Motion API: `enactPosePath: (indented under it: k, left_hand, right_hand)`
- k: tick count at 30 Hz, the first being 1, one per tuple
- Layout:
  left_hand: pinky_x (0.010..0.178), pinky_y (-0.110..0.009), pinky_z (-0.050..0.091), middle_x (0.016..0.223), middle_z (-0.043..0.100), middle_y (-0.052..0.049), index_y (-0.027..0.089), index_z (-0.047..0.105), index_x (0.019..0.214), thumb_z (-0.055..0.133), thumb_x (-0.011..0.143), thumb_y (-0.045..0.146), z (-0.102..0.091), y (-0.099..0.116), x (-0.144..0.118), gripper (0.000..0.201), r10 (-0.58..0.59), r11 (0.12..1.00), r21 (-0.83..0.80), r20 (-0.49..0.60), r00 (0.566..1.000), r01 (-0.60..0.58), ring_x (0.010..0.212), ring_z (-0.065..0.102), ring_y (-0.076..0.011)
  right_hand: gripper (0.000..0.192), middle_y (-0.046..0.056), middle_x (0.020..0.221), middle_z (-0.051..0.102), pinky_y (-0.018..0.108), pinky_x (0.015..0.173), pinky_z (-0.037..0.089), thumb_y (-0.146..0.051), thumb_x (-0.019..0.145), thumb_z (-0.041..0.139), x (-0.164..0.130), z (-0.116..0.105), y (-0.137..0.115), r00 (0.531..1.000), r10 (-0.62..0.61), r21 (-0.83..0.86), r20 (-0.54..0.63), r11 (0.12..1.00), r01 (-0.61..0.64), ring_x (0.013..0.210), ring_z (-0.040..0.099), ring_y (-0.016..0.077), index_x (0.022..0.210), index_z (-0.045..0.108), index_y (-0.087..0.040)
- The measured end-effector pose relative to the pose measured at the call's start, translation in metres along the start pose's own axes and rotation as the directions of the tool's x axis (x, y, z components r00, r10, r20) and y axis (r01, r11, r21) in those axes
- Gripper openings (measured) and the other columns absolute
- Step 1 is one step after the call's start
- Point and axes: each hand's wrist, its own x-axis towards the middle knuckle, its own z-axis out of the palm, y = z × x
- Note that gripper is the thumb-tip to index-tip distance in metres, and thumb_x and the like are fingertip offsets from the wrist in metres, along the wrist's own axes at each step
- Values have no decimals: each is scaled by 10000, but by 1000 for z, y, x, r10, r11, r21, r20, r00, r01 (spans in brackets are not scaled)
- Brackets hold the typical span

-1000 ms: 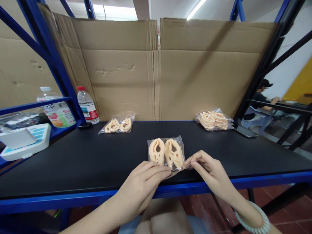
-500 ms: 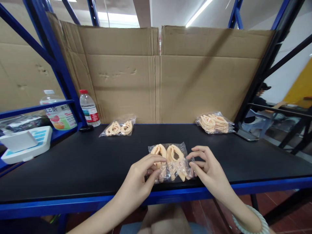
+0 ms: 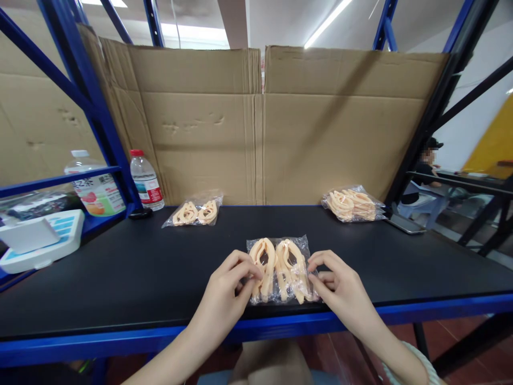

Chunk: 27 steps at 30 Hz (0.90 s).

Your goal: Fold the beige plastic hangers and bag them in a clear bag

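Observation:
A clear plastic bag (image 3: 280,267) with two peach-coloured hair clips inside lies near the front edge of the black tabletop (image 3: 140,267). My left hand (image 3: 226,291) pinches the bag's left edge with thumb and fingers. My right hand (image 3: 339,286) grips its right edge the same way. Both hands rest low on the table, one on each side of the bag.
Another bagged pair of clips (image 3: 194,212) lies at the back left, and a pile of bagged clips (image 3: 352,203) at the back right beside a phone (image 3: 404,223). Water bottle (image 3: 146,180), drink bottle (image 3: 96,187), white box (image 3: 40,240) stand left. Cardboard (image 3: 256,123) walls the back. A person (image 3: 425,166) sits far right.
My hands slid from the bag's bottom edge to its two sides and took hold there. The bag shifted slightly and now lies flatter between them.

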Motion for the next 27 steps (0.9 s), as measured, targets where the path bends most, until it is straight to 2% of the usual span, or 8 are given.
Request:
enactPosePath:
  k: [3, 7, 11, 15, 18, 21, 24, 27]
  left_hand:
    - [524, -170, 460, 809, 561, -6, 179, 600, 821, 494, 846, 64, 1, 0, -5, 158, 47, 995, 88, -40, 998, -43, 645, 560, -93]
    - [618, -222, 483, 792, 583, -2, 182, 573, 906, 494, 898, 108, 4, -3, -13, 108, 133, 961, 252, -63, 989, -113, 666, 576, -113]
    - [665, -249, 497, 825, 626, -23, 176, 557, 940, 475, 926, 126, 5, -1, -22, 97, 220, 927, 317, -37, 975, -198, 706, 607, -134]
    - [687, -267, 528, 866, 647, -46, 169, 561, 991, 542, 906, 185, 4, 6, -31, 89, 227, 930, 296, -3, 974, -216, 753, 636, -160]
    - [706, -287, 551, 900, 652, -65, 167, 568, 1037, 576, 886, 218, 4, 10, -37, 160, 239, 930, 282, 26, 971, -237, 796, 647, -186]
    - [732, -293, 558, 934, 653, -68, 181, 570, 1075, 544, 895, 181, 6, 10, -41, 182, 230, 937, 258, 54, 972, -236, 825, 649, -188]
    - [725, -275, 549, 910, 647, -55, 192, 566, 1061, 502, 911, 135, 8, 9, -43, 173, 208, 955, 203, 70, 976, -218, 810, 640, -172]
    - [698, -263, 533, 878, 642, -38, 204, 565, 1024, 485, 916, 106, 8, 8, -42, 167, 189, 966, 159, 99, 977, -203, 778, 626, -158]
  right_hand:
    - [147, 61, 976, 556, 239, 503, 497, -248, 890, 500, -1, 0, -1, 997, -75, -156, 23, 985, 78, 560, 546, 97, 794, 592, -185]
    - [185, 80, 991, 586, 271, 581, 508, -194, 896, 471, -5, 2, -1, 977, -214, -374, -1, 906, 198, 637, 582, 135, 814, 637, -192]
    - [216, 92, 1044, 602, 304, 702, 527, -182, 914, 443, -9, 3, 3, 965, -261, -481, -30, 850, 215, 799, 632, 187, 859, 651, -199]
    - [200, 109, 1111, 600, 360, 782, 517, -257, 919, 477, -7, -3, 4, 982, -188, -545, -18, 825, 148, 877, 635, 227, 890, 666, -197]
    - [175, 105, 990, 632, 386, 793, 502, -307, 893, 527, 3, -10, 5, 993, -115, -571, -12, 816, 88, 867, 624, 242, 876, 647, -182]
    - [241, 73, 864, 656, 363, 725, 507, -345, 846, 583, 18, -18, 8, 999, -34, -523, 2, 852, 30, 771, 629, 226, 998, 633, -165]
    - [245, 44, 743, 669, 318, 635, 501, -343, 829, 598, 34, -24, 9, 987, 20, -386, 160, 922, 44, 666, 636, 208, 988, 657, -166]
    - [211, 28, 649, 662, 305, 586, 482, -316, 788, 636, 50, -28, 5, 946, 76, -286, 315, 958, 18, 600, 630, 206, 940, 667, -174]
